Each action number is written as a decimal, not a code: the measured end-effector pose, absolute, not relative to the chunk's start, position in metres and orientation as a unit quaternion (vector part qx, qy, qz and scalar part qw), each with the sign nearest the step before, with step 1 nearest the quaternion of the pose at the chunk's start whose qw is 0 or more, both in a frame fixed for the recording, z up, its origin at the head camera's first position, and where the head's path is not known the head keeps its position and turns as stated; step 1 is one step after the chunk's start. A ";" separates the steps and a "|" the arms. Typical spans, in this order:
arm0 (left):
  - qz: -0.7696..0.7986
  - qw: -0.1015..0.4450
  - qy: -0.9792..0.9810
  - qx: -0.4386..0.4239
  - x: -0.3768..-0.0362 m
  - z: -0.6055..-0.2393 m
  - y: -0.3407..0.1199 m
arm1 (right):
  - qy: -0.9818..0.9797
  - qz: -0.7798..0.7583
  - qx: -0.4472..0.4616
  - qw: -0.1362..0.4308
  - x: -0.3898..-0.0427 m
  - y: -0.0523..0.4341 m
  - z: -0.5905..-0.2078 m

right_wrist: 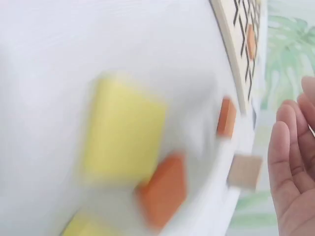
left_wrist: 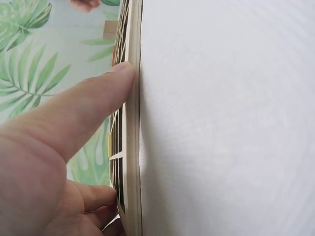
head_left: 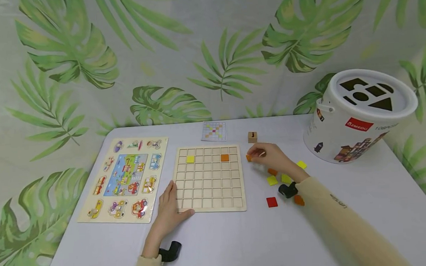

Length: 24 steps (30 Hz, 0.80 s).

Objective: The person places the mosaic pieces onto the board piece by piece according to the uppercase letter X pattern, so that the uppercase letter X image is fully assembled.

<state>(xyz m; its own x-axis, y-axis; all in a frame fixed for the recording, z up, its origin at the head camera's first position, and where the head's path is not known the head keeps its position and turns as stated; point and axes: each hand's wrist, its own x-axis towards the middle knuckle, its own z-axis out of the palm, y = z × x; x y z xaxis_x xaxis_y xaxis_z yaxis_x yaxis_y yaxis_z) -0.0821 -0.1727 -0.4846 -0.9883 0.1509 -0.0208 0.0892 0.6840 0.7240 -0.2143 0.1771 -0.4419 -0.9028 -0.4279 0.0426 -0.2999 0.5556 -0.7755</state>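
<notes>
Fingertips (head_left: pixel 253 154) of the right hand (head_left: pixel 272 157) pinch a small orange square tile (head_left: pixel 249 158), centre-right; I judge placement onto the wooden grid board (head_left: pixel 209 178) is next, left hand (head_left: pixel 170 207) lying flat, bracing its lower-left corner.

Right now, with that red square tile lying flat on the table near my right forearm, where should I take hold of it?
Probably by two opposite side edges, coming straight down from above. The red tile lies flat on the white table, so only its thin edges offer a pinch. Its left and near sides look free; an orange tile and the right sleeve crowd its right.
</notes>
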 end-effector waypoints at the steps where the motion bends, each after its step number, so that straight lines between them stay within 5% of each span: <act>1: 0.391 0.039 0.917 0.066 -0.082 -0.485 -0.173 | 0.880 -0.423 -0.201 0.079 -0.210 0.185 -0.441; 12: 0.389 0.039 0.918 0.067 -0.082 -0.485 -0.173 | 0.908 -0.377 -0.157 0.098 -0.169 0.253 -0.454; 24: 0.388 0.036 0.918 0.067 -0.082 -0.486 -0.174 | 0.924 -0.337 -0.154 0.094 -0.154 0.261 -0.464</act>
<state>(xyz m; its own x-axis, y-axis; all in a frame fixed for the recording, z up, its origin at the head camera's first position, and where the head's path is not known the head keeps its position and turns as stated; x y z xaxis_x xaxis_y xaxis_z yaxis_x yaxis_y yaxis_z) -0.0817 -0.1737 -0.4858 -0.9884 0.1514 -0.0141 0.0953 0.6892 0.7183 -0.1544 0.2607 -0.4644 -0.9352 -0.3472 -0.0700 -0.2204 0.7252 -0.6523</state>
